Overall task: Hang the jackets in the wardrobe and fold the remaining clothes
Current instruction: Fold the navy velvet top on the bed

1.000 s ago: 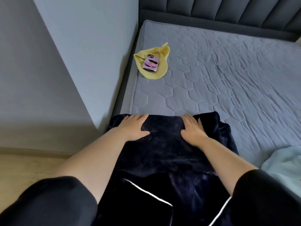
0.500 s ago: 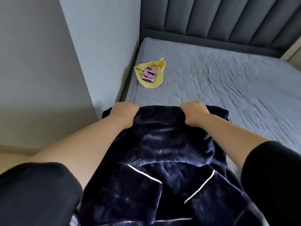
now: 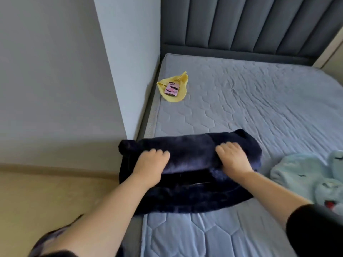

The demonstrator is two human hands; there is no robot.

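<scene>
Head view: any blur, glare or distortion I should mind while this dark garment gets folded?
Head view: soft, even light, no glare; motion blur smears the bottom-left corner; the left hand and right hand on the navy garment look slightly soft; its dark folds lose detail; wide-angle distortion fans the headboard panels.

No words, labels, brands or numbers can be read anywhere. A pink phone case (image 3: 172,88), well beyond the left hand (image 3: 150,164), bears dark marks too small to read. A pale blue garment (image 3: 304,173), near the right hand (image 3: 233,158), shows tiny illegible marks.
</scene>
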